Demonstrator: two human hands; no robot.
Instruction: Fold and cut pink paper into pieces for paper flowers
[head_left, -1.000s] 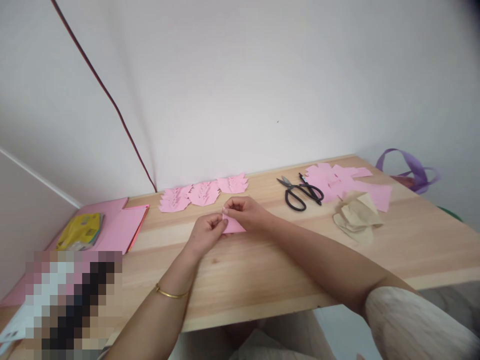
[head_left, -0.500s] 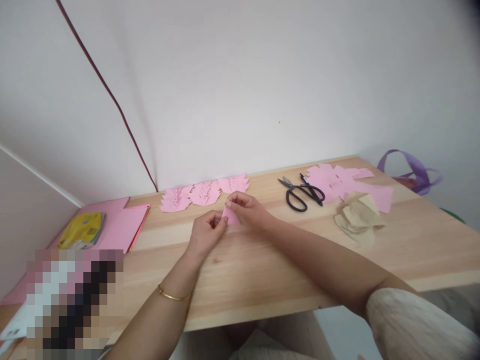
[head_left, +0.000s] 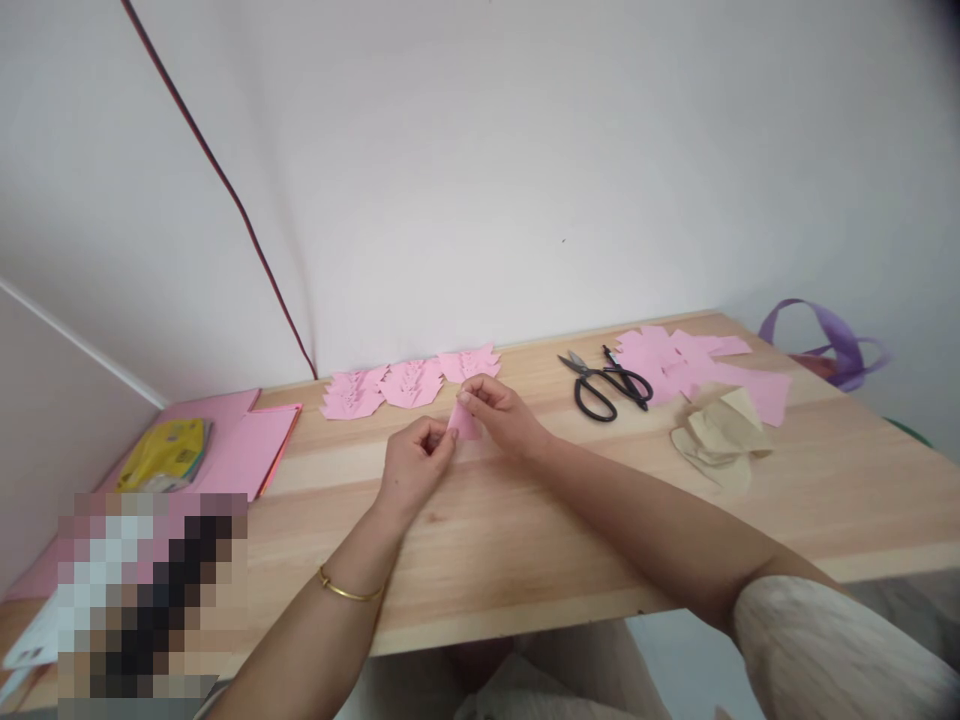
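Between my hands is a small piece of pink paper (head_left: 465, 424), apparently folded, held just above the wooden table. My left hand (head_left: 416, 462) pinches its left edge between thumb and fingers. At its upper corner, my right hand (head_left: 499, 410) pinches it too, with the fingertips curled. Just behind my hands lie three pink paper cutouts with notched edges in a row; the middle cutout (head_left: 411, 384) is one of them. To the right, black-handled scissors (head_left: 598, 385) rest partly open, their handle overlapping a dark pen (head_left: 624, 380).
Pink paper scraps (head_left: 675, 360) and a crumpled beige paper (head_left: 720, 435) lie at the right. Pink sheets (head_left: 247, 440) with a yellow packet (head_left: 165, 453) cover the left side. A purple ribbon (head_left: 832, 340) hangs past the right edge. The wall (head_left: 480, 180) borders the table's back.
Both hands keep their pinch on the pink paper. The right fingertips have shifted very slightly, and the whole view has moved a little. Nothing else visibly differs.
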